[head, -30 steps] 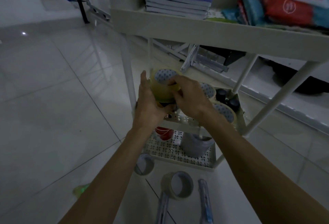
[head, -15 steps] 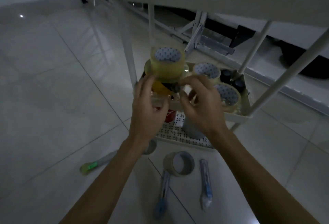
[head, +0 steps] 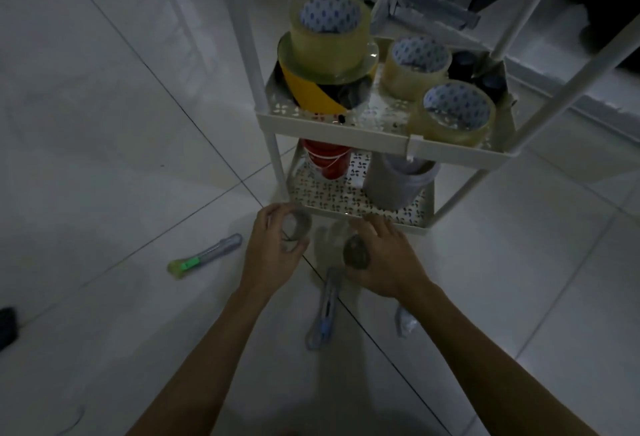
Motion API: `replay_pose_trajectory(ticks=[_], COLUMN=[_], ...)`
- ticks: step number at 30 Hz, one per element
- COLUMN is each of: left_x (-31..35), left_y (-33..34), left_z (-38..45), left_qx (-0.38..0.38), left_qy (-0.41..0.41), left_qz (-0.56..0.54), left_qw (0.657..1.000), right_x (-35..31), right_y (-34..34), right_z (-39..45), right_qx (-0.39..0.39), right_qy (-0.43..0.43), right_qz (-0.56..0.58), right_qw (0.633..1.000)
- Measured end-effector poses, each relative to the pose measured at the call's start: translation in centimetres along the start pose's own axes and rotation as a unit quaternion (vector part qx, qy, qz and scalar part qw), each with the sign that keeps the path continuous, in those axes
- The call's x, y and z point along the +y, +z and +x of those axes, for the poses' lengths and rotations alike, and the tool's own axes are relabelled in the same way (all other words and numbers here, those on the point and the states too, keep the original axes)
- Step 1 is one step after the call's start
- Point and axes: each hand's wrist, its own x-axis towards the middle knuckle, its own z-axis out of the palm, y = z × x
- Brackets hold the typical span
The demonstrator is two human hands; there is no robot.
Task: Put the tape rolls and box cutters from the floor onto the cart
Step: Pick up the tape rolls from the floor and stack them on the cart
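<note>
At lower centre of the frame, my left hand point(head: 273, 255) curls around a small tape roll point(head: 294, 230) on the floor; my right hand point(head: 377, 262) closes over a second tape roll point(head: 356, 251). I judge both rolls light and rigid, best pinched across the outer rim or hooked through the core. A green-ended box cutter point(head: 204, 254) lies at left, another box cutter point(head: 325, 311) at centre; I would take these slim, slippery bodies mid-length. The cart point(head: 332, 129) stands above.
</note>
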Motion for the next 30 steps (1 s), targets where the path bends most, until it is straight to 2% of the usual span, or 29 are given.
replay_pose_trajectory(ticks=[3, 6, 8, 11, 14, 17, 23, 26, 30], left_x=[-0.6, -1.2, -1.5, -1.7, -1.6, 0.3, 7.3, 10.8, 14.7], left_y=[0.8, 1.3, 1.7, 2.1, 1.5, 0.3, -4.1, -6.3, -7.9], left_z=[0.5, 0.9, 1.3, 1.8, 2.1, 2.2, 2.8, 3.6, 5.1], left_qx=[-0.029, -0.042, -0.036, -0.034, -0.032, -0.004, 0.017, 0.027, 0.056], left_qy=[-0.017, -0.035, -0.038, -0.047, -0.044, -0.013, 0.067, 0.142, 0.211], left_qz=[0.005, 0.015, 0.017, 0.019, 0.031, -0.026, -0.146, -0.18, -0.193], left_qw=[0.999, 0.998, 0.998, 0.998, 0.998, 1.0, 0.987, 0.973, 0.957], right_x=[0.6, 0.8, 0.8, -0.5, -2.5, -4.3, -4.9, -4.4, -3.7], right_y=[1.2, 1.3, 0.5, -1.9, -5.1, -8.8, -16.1, -18.9, -21.4], right_z=[0.0, 0.0, -0.6, -1.9, -2.9, -3.6, -3.7, -2.5, 0.5], right_qx=[-0.104, -0.095, -0.049, 0.076, 0.2, 0.271, 0.356, 0.378, 0.367], right_qy=[0.036, 0.038, 0.019, -0.045, -0.101, -0.143, -0.162, -0.107, -0.033], right_qz=[-0.019, -0.011, 0.009, 0.059, 0.106, 0.129, 0.161, 0.171, 0.191], right_qw=[0.994, 0.995, 0.999, 0.994, 0.969, 0.943, 0.906, 0.903, 0.91])
